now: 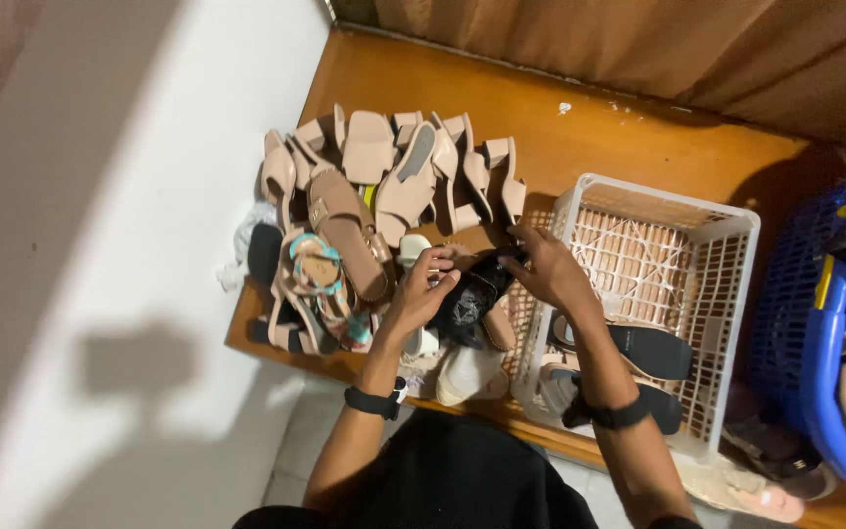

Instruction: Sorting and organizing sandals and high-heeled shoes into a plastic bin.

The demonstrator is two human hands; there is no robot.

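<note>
Black sandal (470,299) held between both hands above the wooden surface (629,132), long axis running diagonally from the left hand (421,292) up toward the right hand (545,269). Each hand closes its fingers on one end. Beige sandals (394,176) lie just beyond the left hand; a white basket (731,255) stands just right of the right hand. No packages or signs legible.
</note>
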